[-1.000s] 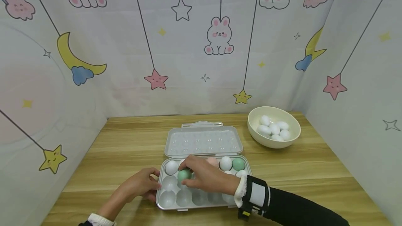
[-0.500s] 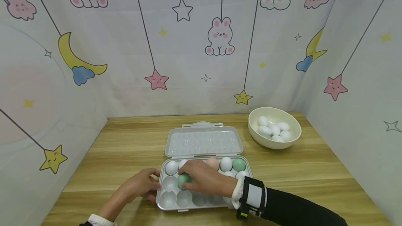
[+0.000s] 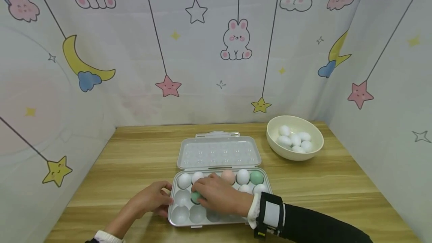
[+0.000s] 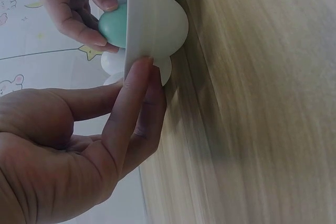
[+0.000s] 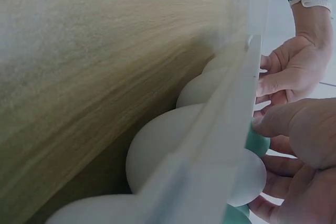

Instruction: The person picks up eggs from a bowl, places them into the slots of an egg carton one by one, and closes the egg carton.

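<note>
A grey plastic egg box lies open on the wooden table, its lid folded back. My left hand pinches the box's left rim, thumb above and fingers beneath in the left wrist view. My right hand holds a green egg at a middle-row hollow, second from the left. In the left wrist view the egg sits partly below the rim, fingertips still touching it. White eggs, a pink egg and another green egg fill visible back-row places. My right hand hides some hollows.
A cream bowl with several white eggs stands at the back right of the table. Behind and at both sides hang white cloths printed with cartoons.
My right hand has moved slightly down and towards me, and the green egg sits lower in the hollow, more covered by the fingers. The left hand has stayed at the rim.
</note>
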The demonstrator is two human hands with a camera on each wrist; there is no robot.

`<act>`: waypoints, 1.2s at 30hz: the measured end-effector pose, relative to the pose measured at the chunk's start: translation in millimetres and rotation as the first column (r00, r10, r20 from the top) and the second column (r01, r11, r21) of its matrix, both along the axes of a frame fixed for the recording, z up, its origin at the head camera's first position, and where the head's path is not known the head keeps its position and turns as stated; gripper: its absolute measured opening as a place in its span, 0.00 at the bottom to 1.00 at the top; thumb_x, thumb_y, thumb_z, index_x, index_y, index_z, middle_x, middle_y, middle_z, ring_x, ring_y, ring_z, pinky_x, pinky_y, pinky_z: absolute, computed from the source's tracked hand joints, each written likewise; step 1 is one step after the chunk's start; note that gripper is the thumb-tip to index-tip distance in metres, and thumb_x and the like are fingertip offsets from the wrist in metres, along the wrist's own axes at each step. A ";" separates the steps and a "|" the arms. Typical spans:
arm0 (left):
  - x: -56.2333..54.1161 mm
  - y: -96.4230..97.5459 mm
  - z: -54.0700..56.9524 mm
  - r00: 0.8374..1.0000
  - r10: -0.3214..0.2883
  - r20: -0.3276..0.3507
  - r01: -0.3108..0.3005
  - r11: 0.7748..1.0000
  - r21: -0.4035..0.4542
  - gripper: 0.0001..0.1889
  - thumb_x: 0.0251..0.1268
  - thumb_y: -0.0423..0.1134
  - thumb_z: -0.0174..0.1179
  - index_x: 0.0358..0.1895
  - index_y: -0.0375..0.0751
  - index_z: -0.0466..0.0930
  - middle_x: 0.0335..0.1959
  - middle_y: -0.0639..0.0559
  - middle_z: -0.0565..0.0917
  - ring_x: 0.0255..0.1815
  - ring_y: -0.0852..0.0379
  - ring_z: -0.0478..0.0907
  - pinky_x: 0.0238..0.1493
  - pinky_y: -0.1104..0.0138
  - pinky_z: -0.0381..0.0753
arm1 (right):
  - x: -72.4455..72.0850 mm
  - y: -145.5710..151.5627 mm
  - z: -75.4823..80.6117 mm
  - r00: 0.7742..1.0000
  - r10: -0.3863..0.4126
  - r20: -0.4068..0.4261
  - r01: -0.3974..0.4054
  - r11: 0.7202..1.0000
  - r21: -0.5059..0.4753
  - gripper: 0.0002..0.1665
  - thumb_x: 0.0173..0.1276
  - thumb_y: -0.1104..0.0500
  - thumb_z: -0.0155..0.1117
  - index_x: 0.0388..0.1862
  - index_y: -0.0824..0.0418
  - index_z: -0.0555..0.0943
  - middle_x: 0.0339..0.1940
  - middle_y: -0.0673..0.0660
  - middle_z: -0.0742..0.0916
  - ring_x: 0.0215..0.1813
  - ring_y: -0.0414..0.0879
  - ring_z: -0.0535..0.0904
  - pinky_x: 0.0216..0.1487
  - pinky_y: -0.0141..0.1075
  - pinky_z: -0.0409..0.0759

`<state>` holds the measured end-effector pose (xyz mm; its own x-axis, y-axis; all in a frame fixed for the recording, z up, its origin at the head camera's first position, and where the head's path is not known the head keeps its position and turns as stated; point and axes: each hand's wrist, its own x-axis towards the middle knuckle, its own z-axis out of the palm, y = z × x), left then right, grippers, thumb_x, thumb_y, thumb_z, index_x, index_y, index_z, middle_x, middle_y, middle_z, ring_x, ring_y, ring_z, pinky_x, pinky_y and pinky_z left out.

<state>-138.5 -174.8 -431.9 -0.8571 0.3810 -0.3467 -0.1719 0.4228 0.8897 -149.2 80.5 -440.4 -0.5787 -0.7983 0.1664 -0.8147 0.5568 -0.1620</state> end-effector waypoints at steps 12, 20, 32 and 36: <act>-0.6 1.7 0.1 1.000 0.003 -0.008 -0.003 1.000 -0.015 0.18 0.66 0.21 0.60 0.57 0.18 0.68 0.34 0.40 0.84 0.28 0.50 0.85 0.29 0.60 0.90 | 1.7 4.3 -5.1 0.994 0.045 -0.100 -0.049 0.998 -0.033 0.13 0.72 0.59 0.67 0.55 0.56 0.82 0.52 0.48 0.84 0.55 0.39 0.79 0.62 0.35 0.78; -1.3 3.0 -0.3 1.000 0.009 -0.005 -0.009 1.000 -0.027 0.18 0.66 0.21 0.60 0.56 0.18 0.69 0.34 0.39 0.84 0.27 0.50 0.85 0.29 0.59 0.90 | -1.1 16.9 18.4 0.998 0.020 -0.052 -0.026 0.992 -0.123 0.12 0.74 0.60 0.65 0.54 0.56 0.83 0.54 0.50 0.84 0.57 0.42 0.80 0.62 0.38 0.79; -3.1 2.7 -3.3 1.000 0.008 -0.005 -0.009 1.000 -0.026 0.17 0.66 0.20 0.59 0.55 0.18 0.69 0.34 0.38 0.82 0.26 0.51 0.84 0.28 0.60 0.90 | -26.1 68.2 79.3 0.986 -0.151 -0.074 0.133 0.970 -0.205 0.18 0.72 0.61 0.69 0.60 0.59 0.81 0.60 0.56 0.84 0.63 0.53 0.79 0.65 0.52 0.79; -2.5 4.0 -2.9 1.000 0.013 -0.009 -0.013 1.000 -0.027 0.17 0.65 0.20 0.59 0.55 0.18 0.69 0.34 0.38 0.82 0.26 0.50 0.85 0.28 0.59 0.90 | -36.9 93.1 99.7 0.963 -0.260 -0.065 0.241 0.947 -0.214 0.22 0.73 0.59 0.68 0.64 0.61 0.79 0.62 0.59 0.84 0.61 0.56 0.81 0.61 0.52 0.82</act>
